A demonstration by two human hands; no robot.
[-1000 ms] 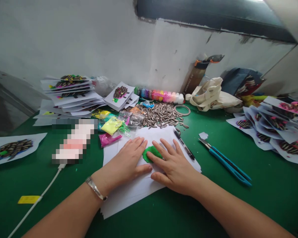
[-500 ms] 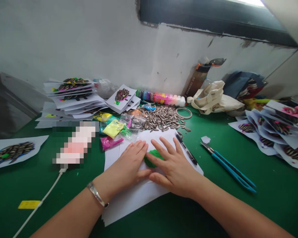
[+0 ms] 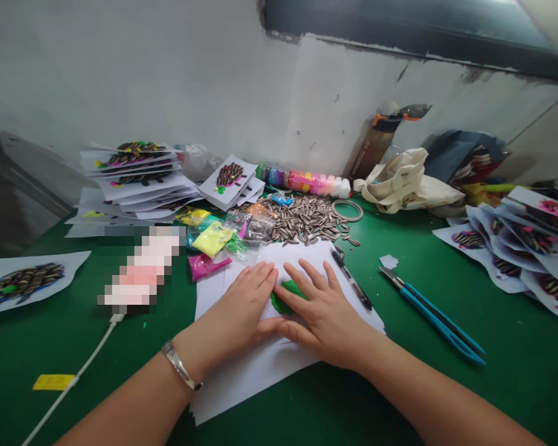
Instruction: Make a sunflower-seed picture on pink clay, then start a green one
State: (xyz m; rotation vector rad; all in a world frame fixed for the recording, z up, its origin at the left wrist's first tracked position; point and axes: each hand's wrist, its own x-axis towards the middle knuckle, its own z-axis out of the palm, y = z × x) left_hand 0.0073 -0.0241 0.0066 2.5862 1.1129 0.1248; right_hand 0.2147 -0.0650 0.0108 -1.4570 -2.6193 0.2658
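Observation:
A flattened piece of green clay [image 3: 284,300] lies on a stack of white paper [image 3: 248,384], partly covered by my right hand. My right hand [image 3: 328,316] rests flat with its fingers spread, the index finger lying across the clay. Just left of the clay, my left hand [image 3: 242,303] lies on the paper with straight fingers held near each other. Its fingertips come close to the clay's edge, and both thumbs meet or nearly meet below it. A black pen [image 3: 353,279] lies on the paper's right edge, beside my right hand.
Clay packets [image 3: 211,240] and loose sunflower seeds [image 3: 302,220] lie behind the paper. A blue utility knife [image 3: 439,319] is at right. Seed pictures stand stacked at left [image 3: 144,186] and right [image 3: 516,241]. A white cable [image 3: 90,359] crosses the left side. A bottle [image 3: 372,145] leans at the wall.
The camera view has shifted slightly, so things at the right sit a little further right. Both hands stay almost in place around the green clay.

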